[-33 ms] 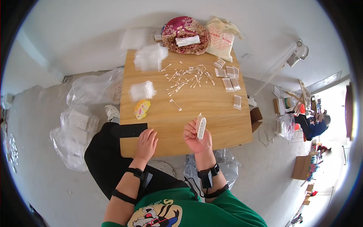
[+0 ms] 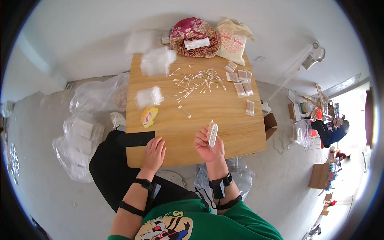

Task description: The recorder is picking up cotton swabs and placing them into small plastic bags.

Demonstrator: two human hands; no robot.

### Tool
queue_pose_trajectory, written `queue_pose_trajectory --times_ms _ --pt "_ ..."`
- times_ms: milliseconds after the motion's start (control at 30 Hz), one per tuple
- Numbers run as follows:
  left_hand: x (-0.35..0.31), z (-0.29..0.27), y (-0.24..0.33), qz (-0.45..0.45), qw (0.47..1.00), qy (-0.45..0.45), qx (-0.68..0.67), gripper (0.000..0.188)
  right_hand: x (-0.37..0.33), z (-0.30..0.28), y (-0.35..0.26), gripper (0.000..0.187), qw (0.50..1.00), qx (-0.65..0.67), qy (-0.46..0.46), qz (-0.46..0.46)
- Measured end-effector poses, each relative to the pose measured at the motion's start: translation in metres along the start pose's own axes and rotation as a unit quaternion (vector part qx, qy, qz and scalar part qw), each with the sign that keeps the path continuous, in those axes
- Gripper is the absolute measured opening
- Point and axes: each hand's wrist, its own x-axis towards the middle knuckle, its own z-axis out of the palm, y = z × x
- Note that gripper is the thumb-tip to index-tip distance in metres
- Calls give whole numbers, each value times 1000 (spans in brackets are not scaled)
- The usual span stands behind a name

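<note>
My right hand (image 2: 208, 147) holds a small clear packet of cotton swabs (image 2: 212, 133) upright above the near edge of the wooden table (image 2: 224, 120). My left hand (image 2: 154, 150) lies flat on the table beside a black strip (image 2: 136, 139), holding nothing. Loose cotton swabs (image 2: 198, 82) are scattered at the table's middle back. Several filled packets (image 2: 241, 82) lie to their right, and one more packet (image 2: 250, 107) sits nearer the right edge. Two piles of empty clear bags (image 2: 149, 97) (image 2: 157, 61) sit on the left side. A small clear sleeve (image 2: 184, 111) lies in the middle.
A yellow wrapper (image 2: 149, 116) lies near the table's left edge. A red patterned round cushion (image 2: 195, 32) and a beige cloth bag (image 2: 233, 39) sit at the back. Big plastic bags (image 2: 86, 120) crowd the floor at left. Cardboard boxes (image 2: 319, 175) and another person (image 2: 332, 132) are at right.
</note>
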Motion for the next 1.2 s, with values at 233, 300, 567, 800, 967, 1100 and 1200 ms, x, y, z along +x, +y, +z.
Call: queue_pose_trajectory --times_ms 233,300,567,800,967,1100,1200 --pt "-6 3 -5 8 999 5 44 25 23 -106 -103 22 901 -177 296 -262" --pt "-9 4 -6 6 999 7 51 26 26 -119 -129 21 868 -206 335 -303" --pt "-7 6 -6 4 999 2 54 24 105 -124 -226 16 751 -229 425 -450" --pt "-3 -4 -1 -21 998 15 50 25 126 -115 -209 16 666 -310 489 -470" --pt "4 0 -17 -51 998 15 -17 23 97 -118 -99 18 282 -807 328 -403" --pt "79 -12 -24 -49 994 89 42 32 85 -97 -79 17 224 -883 218 -351" --pt "116 -11 -51 -47 989 72 123 40 89 -96 -77 17 242 -879 220 -347"
